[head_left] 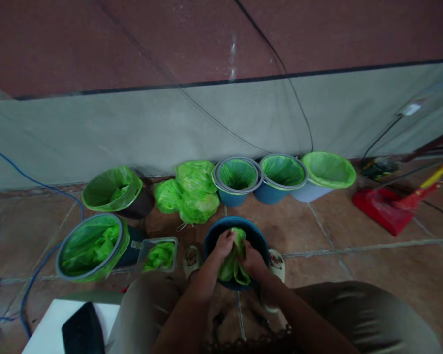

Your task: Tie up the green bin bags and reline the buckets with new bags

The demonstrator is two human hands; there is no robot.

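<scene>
Between my feet stands a dark blue bin (213, 231), and both my hands are over its opening. A bunched green plastic bag (228, 269) hangs from them down into the bin. My left hand (225, 244) is closed on the bag's upper left side. On the other side, my right hand (251, 259) grips the same bag with curled fingers. Part of the bag and some fingertips are hidden behind the hands.
Bins lined with green bags stand along the wall, among them a pale bin (310, 192) and a grey-rimmed bin (123, 235). Stuffed green bags (197, 189) lie between. A clear container (176, 255) holds green plastic. A red dustpan (384, 209), blue cable (40, 268) and phone (83, 330) surround me.
</scene>
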